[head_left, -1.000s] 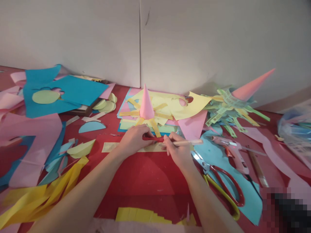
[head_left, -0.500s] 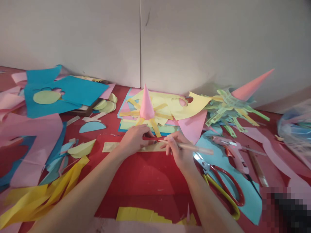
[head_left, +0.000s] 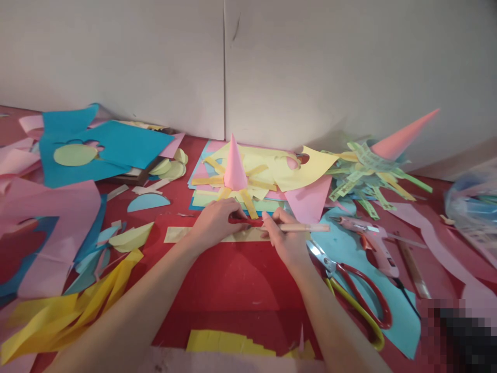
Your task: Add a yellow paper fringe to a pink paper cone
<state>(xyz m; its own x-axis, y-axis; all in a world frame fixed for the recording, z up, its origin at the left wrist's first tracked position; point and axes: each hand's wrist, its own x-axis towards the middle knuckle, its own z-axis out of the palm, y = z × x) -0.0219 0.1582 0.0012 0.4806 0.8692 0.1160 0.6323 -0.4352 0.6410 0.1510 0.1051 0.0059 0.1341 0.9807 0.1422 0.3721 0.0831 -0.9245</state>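
A pale yellow paper strip (head_left: 176, 234) lies crosswise on a red sheet (head_left: 236, 280) in front of me. My left hand (head_left: 219, 220) rests on its middle, palm down, thumb and fingers apart and pressing on the paper. At the strip's right end, my right hand (head_left: 289, 238) is closed around a light wooden pencil (head_left: 305, 227), held nearly level. The pencil's left end is hidden by my fingers. Just beyond the left hand stands a pink paper cone (head_left: 235, 168) with yellow strips (head_left: 247, 202) spread out from its base.
Scissors (head_left: 365, 295) and a pink glue gun (head_left: 373, 238) lie at right on blue paper (head_left: 404, 331). Behind them a second cone (head_left: 406, 135) leans over green strips. Yellow strips (head_left: 93, 295), blue paper (head_left: 135, 142) and pink paper (head_left: 50, 248) cover the left side.
The pencil has turned in my right hand: its far end has come up and left, and its left end has slipped behind the fingers. My left hand stays on the strip.
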